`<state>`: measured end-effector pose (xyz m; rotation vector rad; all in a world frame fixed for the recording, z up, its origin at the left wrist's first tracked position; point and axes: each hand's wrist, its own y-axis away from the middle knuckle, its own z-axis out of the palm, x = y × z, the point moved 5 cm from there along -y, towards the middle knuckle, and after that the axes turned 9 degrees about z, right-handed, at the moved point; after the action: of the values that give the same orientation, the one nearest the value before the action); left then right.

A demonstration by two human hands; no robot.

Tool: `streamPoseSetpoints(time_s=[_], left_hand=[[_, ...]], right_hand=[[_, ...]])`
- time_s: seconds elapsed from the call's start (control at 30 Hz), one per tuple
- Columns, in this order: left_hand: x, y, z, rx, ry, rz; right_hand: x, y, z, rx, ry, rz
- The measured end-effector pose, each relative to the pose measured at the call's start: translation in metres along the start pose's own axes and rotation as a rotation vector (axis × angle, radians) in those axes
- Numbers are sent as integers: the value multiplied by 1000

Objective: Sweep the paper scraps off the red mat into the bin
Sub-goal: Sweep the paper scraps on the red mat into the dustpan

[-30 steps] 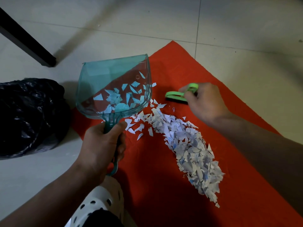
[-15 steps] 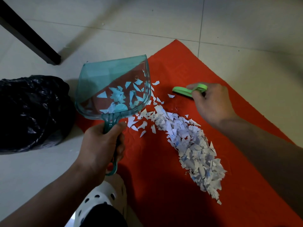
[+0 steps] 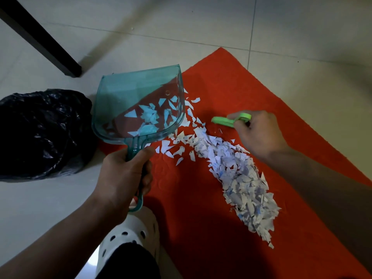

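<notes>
Since half a second ago the right hand (image 3: 259, 133) has shifted a little toward 3 o'clock with the green plastic hand brush (image 3: 225, 121), opening a wider gap between brush and dustpan; the left hand (image 3: 122, 176) and the dustpan have barely moved.

At 9 o'clock the bin lined with a crumpled black plastic bag (image 3: 43, 133) sits on the pale tiled floor (image 3: 302, 33), just beside the mat's left edge; above it, at 11 o'clock, a black furniture leg (image 3: 40, 39) slants down to the floor; the translucent teal plastic dustpan (image 3: 138, 105) is tilted up over the mat's left corner, a few scraps lying inside it near the handle end; the left hand's grip is clamped round the dustpan's handle, thumb on top; below it, at 6 o'clock, a white perforated clog (image 3: 128, 234) shows with a dark trouser leg above it.

The white paper scraps (image 3: 237, 174) lie on the red fabric mat (image 3: 221, 77) in a long heap running from just beside the dustpan's right edge toward 5 o'clock, with loose bits scattered at the dustpan end; the right hand's grip is curled round the brush handle at 2 o'clock, the brush just above the heap's upper end; whether its bristles touch the mat cannot be told.
</notes>
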<state>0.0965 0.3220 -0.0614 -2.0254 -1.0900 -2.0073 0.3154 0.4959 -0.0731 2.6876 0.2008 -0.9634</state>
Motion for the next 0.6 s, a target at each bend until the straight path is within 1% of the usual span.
streamPoseSetpoints(time_s=[0.03,0.1,0.17,0.2,0.3,0.37,0.43,0.5,0.6], left_hand=[[0,1,-2,6,8,-3],[0,3,-7,13,20,0],[0,6,-14,16,18,3],[0,7,-17,19,18,2],[2,12,-26,38,18,-2],[4,15,-29,41,21,-3],[4,17,-31,37,17,-8],[5,17,-34,40,13,-13],[5,18,-35,41,28,-20]], right_hand=[[-2,1,0,-7,23,1],[-13,5,-3,38,19,-24],[-29,12,-7,77,-52,-66],[-37,16,-5,61,-108,-71],[-50,32,17,-118,-350,23],[-53,41,36,-209,-455,92],[-53,51,55,-288,-474,110],[-54,62,73,-354,-456,82],[-57,71,90,-402,-356,9]])
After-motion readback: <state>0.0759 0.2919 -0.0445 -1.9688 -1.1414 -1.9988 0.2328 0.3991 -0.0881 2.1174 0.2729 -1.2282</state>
